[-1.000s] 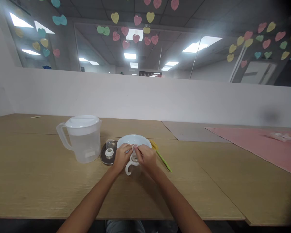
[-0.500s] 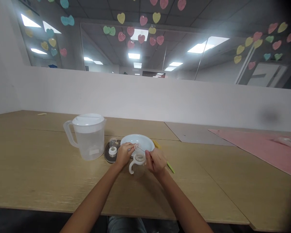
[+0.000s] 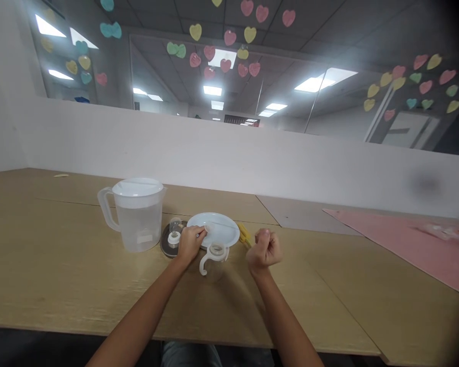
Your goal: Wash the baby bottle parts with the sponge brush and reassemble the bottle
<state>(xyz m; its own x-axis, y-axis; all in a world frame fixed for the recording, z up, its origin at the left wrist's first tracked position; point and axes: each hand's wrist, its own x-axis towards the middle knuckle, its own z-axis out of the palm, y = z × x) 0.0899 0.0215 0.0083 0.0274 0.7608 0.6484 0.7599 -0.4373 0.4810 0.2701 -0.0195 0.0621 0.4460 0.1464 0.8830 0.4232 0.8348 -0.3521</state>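
My left hand [image 3: 190,242] is closed in a pinch on a small pale round piece [image 3: 208,230], held just over the near rim of a white bowl [image 3: 224,226]. My right hand [image 3: 265,249] is a closed fist held above the table to the right of the bowl; whatever is in it is too small to make out. Between my hands stands a clear handled bottle [image 3: 213,256] with a white ring handle and an open mouth, touched by neither hand.
A clear lidded pitcher [image 3: 135,214] of water stands to the left. Beside it a dark round tray [image 3: 165,245] carries a clear cap and a white ring. A yellow-green brush [image 3: 245,235] lies behind my right hand. A pink mat [image 3: 409,235] and a grey mat [image 3: 302,216] lie to the right.
Both hands were together over the bottle's mouth. My right hand has pulled away to the right, drawing a thin strand out of the round piece. My left hand stayed by the bowl.
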